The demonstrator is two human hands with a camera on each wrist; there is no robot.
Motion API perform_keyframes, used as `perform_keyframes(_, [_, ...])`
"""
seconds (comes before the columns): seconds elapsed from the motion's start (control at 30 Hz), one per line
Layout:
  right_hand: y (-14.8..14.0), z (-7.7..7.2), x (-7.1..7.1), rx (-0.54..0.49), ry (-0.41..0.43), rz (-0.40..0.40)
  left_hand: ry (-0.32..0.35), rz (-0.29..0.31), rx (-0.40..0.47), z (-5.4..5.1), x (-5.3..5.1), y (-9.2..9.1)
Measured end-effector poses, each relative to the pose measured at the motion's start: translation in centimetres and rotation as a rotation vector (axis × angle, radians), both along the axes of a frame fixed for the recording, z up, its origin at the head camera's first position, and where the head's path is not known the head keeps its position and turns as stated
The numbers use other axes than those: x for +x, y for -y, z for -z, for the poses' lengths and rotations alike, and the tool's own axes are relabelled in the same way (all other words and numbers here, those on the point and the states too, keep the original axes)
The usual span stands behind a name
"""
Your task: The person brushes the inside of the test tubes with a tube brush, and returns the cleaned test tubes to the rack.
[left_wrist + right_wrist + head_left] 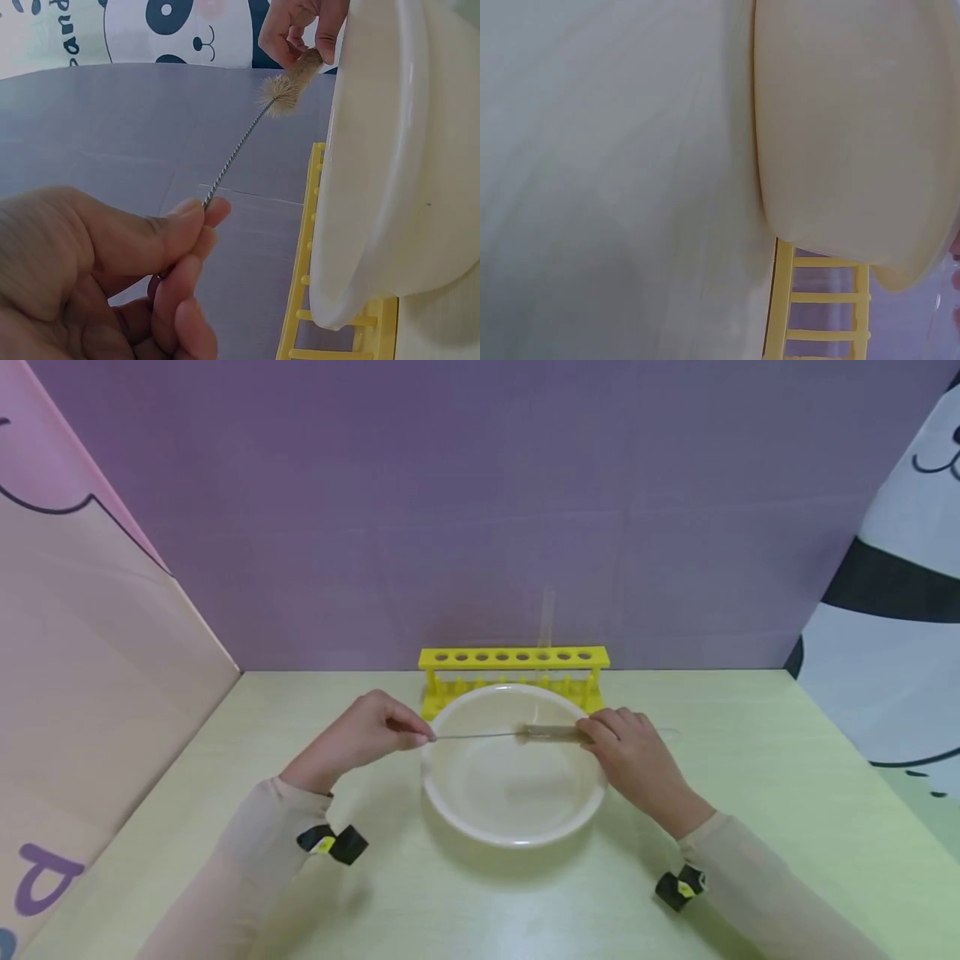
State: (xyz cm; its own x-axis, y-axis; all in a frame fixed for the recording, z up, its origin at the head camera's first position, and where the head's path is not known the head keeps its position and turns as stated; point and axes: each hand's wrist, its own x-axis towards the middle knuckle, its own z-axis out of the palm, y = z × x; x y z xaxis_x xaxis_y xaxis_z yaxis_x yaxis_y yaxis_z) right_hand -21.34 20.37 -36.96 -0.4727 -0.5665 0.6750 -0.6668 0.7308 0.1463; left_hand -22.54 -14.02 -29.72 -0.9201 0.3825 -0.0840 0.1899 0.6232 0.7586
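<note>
In the head view, my left hand [371, 732] pinches the thin twisted-wire handle of a test tube brush [476, 736] between thumb and fingers. The brush lies about level above the white basin [513, 843]. My right hand [637, 760] grips a clear test tube [558, 733] with its mouth towards the left. Tan bristles fill the tube, and a tuft [279, 94] shows at its mouth in the left wrist view. Beyond my right hand the tube's clear end is faintly visible. Only fingertips of the right hand show at the right wrist view's edge.
Behind the basin stands a yellow test tube rack [513, 657], with one clear tube [547, 618] upright in it. A pale table [517, 910] lies below, backed by a purple panel [480, 510]. Printed panels flank both sides.
</note>
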Motion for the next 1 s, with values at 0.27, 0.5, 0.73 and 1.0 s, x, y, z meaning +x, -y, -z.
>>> perform_keyframes(0.27, [0.2,-0.3,0.0,-0.038,-0.033,0.006,0.037,0.002,0.029,-0.2,-0.7,-0.5])
perform_keyframes(0.5, [0.6,-0.5,0.2,-0.074,-0.036,0.011,0.023,0.039,0.062,-0.8,-0.8,-1.0])
perform_keyframes(0.73, [1.0,-0.7,0.5,-0.101,-0.011,0.016,-0.001,0.05,0.044,-1.2,-1.0,-1.6])
perform_keyframes(1.0, [1.5,-0.9,0.6,-0.158,-0.03,-0.004,-0.05,0.049,0.03,-1.6,-1.2,-2.3])
